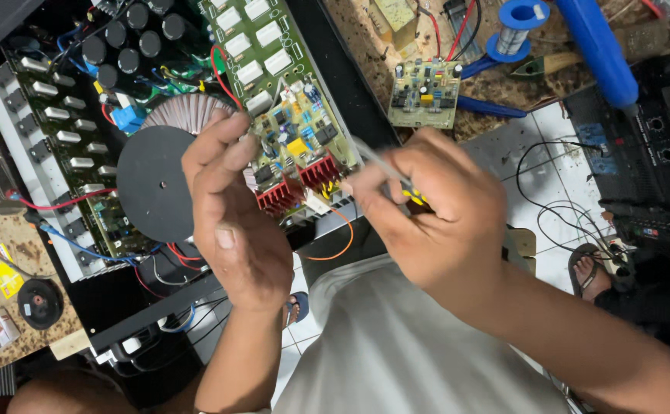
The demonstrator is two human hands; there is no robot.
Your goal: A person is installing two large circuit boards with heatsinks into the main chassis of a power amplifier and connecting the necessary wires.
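Right hand (434,218) pinches slim screwdriver (385,170), tip toward green circuit board (293,115); left hand (231,203) open, fingers loose beside toroidal transformer (158,172). Best: steady wrist, avoid red heatsinks (300,184).

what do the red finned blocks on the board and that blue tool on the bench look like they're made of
Red finned blocks: likely anodised aluminium heat sinks, judging by the thin fins and even matte red. Blue tool: apparently glossy moulded plastic, with a smooth barrel and soft highlights.
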